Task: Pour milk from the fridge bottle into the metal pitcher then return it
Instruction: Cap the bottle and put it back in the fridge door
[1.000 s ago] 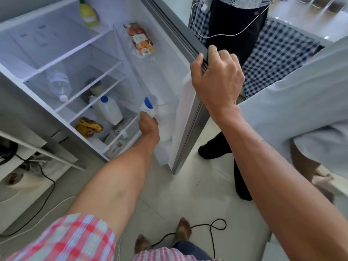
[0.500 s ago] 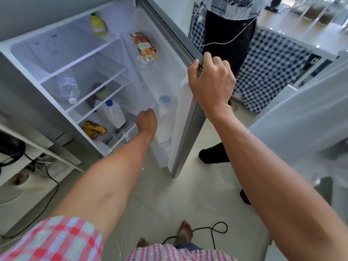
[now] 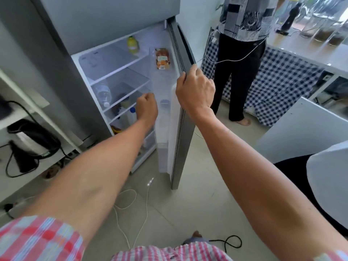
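The fridge stands open. The white milk bottle (image 3: 164, 112) with a blue cap stands in the lower shelf of the fridge door (image 3: 183, 117), blurred behind the shelf's translucent wall. My left hand (image 3: 147, 107) hovers just left of it with its fingers curled into a fist, holding nothing and not touching the bottle. My right hand (image 3: 194, 91) grips the outer edge of the door. The metal pitcher is not in view.
Inside the fridge are a second blue-capped white bottle (image 3: 131, 115), a clear bottle lying down (image 3: 103, 95), a yellow bottle (image 3: 133, 44) and a packet (image 3: 162, 58) in the upper door shelf. A person (image 3: 243, 53) stands behind the door. A kettle (image 3: 32, 140) sits left. Cables (image 3: 131, 208) lie on the floor.
My left hand has let go of the milk bottle, now standing in the door shelf, and has drawn back up and away. My right hand keeps its grip on the door edge.
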Demonstrator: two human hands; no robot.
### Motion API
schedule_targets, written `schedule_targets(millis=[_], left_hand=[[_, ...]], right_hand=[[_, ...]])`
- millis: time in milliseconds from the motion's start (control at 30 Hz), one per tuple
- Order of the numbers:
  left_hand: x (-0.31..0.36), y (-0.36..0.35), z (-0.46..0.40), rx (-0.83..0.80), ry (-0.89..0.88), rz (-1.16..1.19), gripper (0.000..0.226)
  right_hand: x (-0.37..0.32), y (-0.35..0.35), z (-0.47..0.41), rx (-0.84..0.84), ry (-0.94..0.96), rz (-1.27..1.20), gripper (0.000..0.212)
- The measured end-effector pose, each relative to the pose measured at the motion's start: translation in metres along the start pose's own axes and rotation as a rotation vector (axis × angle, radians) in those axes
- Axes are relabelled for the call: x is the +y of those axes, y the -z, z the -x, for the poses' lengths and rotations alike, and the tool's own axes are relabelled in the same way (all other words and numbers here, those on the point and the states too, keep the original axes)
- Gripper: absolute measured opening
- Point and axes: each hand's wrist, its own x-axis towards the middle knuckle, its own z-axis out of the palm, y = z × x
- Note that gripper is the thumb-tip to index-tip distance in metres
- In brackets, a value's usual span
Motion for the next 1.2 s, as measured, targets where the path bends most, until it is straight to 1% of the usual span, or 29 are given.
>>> schedule_targets(millis=[100, 167, 233, 267, 333, 400, 500, 633, 733, 767, 833, 900, 967, 1033, 1100, 1200], left_hand=[[-0.002, 0.023, -0.006, 0.035, -0.004, 0.027, 0.02], [-0.004, 0.039, -0.011, 0.041, -0.003, 0.03, 0.021], [-0.005, 0.054, -0.019, 0.035, -0.004, 0.026, 0.025], [-0.006, 0.061, -0.024, 0.028, 0.013, 0.012, 0.028], [-0.004, 0.075, -0.035, 0.031, 0.069, 0.0, 0.031], [-0.004, 0.089, -0.051, 0.051, 0.108, -0.009, 0.032], [0.001, 0.108, -0.061, 0.101, 0.104, -0.062, 0.03], [0.005, 0.129, -0.063, 0.309, -0.039, -0.161, 0.032], [0.02, 0.137, -0.051, 0.519, -0.166, -0.257, 0.029], [0.026, 0.138, -0.048, 0.592, -0.23, -0.289, 0.029], [0.037, 0.134, -0.04, 0.687, -0.397, -0.381, 0.028], [0.041, 0.13, -0.039, 0.736, -0.572, -0.562, 0.028], [0.042, 0.123, -0.039, 0.732, -0.676, -0.762, 0.03], [0.045, 0.111, -0.037, 0.664, -0.684, -0.911, 0.035], [0.045, 0.099, -0.039, 0.548, -0.603, -1.033, 0.043], [0.046, 0.086, -0.048, 0.424, -0.391, -1.123, 0.053]], right_hand=[[-0.024, 0.001, 0.011, -0.005, 0.057, -0.14, 0.051], [-0.029, 0.0, 0.015, 0.007, 0.111, -0.268, 0.05], [-0.025, -0.009, 0.01, -0.057, 0.142, -0.438, 0.045], [-0.023, -0.016, 0.004, -0.126, 0.16, -0.498, 0.043], [-0.021, -0.031, -0.012, -0.266, 0.233, -0.521, 0.048], [-0.023, -0.046, -0.029, -0.363, 0.31, -0.498, 0.053], [-0.03, -0.07, -0.05, -0.414, 0.38, -0.467, 0.056], [-0.042, -0.096, -0.061, -0.36, 0.554, -0.462, 0.058], [-0.057, -0.109, -0.064, -0.367, 0.59, -0.489, 0.058], [-0.062, -0.113, -0.065, -0.373, 0.598, -0.498, 0.058], [-0.07, -0.119, -0.067, -0.397, 0.612, -0.506, 0.058], [-0.076, -0.125, -0.07, -0.434, 0.64, -0.508, 0.06], [-0.081, -0.129, -0.074, -0.468, 0.678, -0.499, 0.062], [-0.087, -0.132, -0.079, -0.498, 0.717, -0.49, 0.064], [-0.093, -0.134, -0.084, -0.531, 0.755, -0.467, 0.065], [-0.1, -0.136, -0.093, -0.565, 0.803, -0.403, 0.068]])
